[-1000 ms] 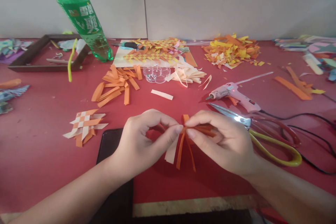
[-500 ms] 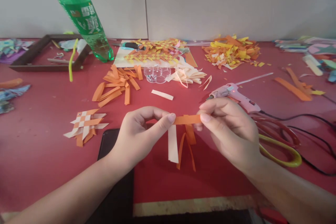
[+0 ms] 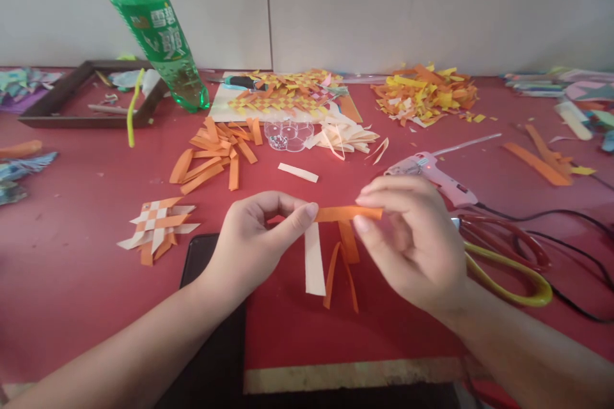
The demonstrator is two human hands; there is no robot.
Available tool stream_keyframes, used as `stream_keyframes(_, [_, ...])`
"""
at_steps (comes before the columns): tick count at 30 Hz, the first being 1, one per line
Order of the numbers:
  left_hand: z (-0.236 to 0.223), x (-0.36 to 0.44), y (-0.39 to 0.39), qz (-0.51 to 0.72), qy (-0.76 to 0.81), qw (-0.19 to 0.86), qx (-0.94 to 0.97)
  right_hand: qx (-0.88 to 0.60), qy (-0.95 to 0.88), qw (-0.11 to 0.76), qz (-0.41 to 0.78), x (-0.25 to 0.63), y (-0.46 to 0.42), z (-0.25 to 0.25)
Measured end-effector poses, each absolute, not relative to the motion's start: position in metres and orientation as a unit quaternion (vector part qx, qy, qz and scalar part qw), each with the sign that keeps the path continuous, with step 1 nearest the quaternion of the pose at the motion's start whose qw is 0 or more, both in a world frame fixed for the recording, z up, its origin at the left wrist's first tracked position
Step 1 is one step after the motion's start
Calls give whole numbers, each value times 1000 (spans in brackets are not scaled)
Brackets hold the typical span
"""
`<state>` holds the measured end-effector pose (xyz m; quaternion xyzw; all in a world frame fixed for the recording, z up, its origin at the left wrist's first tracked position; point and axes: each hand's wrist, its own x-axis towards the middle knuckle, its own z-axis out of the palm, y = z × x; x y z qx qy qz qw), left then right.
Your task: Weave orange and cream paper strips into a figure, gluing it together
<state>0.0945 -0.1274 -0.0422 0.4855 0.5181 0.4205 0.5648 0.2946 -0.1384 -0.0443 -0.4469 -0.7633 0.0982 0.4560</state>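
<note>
My left hand (image 3: pixel 254 239) pinches the left end of a horizontal orange paper strip (image 3: pixel 343 213) between thumb and forefinger. My right hand (image 3: pixel 412 239) holds the strip's right end under its forefinger, thumb just below. A cream strip (image 3: pixel 313 261) and two or three orange strips (image 3: pixel 346 255) hang from the horizontal one down toward the red table (image 3: pixel 96 281). Both hands hover a little above the table, near its front edge.
A woven orange-and-cream piece (image 3: pixel 157 229) lies to the left. A pile of orange strips (image 3: pixel 213 153), a pink glue gun (image 3: pixel 434 172) and red-and-yellow scissors (image 3: pixel 508 262) surround the hands. A tilted green bottle (image 3: pixel 156 29), a wooden frame (image 3: pixel 81 96), scrap heaps (image 3: pixel 425 92) and a black phone (image 3: pixel 215 319) also lie about.
The hands drew apart from a tight pinch, stretching one orange strip out horizontally; the other strips now hang below it. The right hand's thumb has loosened slightly.
</note>
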Motion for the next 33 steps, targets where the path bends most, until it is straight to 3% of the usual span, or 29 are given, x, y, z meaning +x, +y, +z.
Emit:
stream_keyframes(3, [-45, 95, -126, 430, 521, 577, 459, -386, -834, 394, -25, 295, -137, -44])
stream_keyframes(7, [-43, 97, -125, 385, 509, 610, 470, -346, -860, 371, -56, 291, -141, -39])
stream_keyframes(12, [-37, 100, -125, 316, 481, 639, 510, -328, -865, 380, 3, 289, -143, -33])
stream_keyframes(19, [-34, 101, -125, 340, 391, 746, 419, -331, -826, 440, 119, 292, -137, -36])
stream_keyframes(27, [-41, 96, -125, 361, 388, 695, 486, -410, -700, 510, 286, 294, -139, -42])
stream_keyframes(33, [-35, 98, -130, 355, 383, 698, 489, -447, -717, 471, 253, 293, -142, -43])
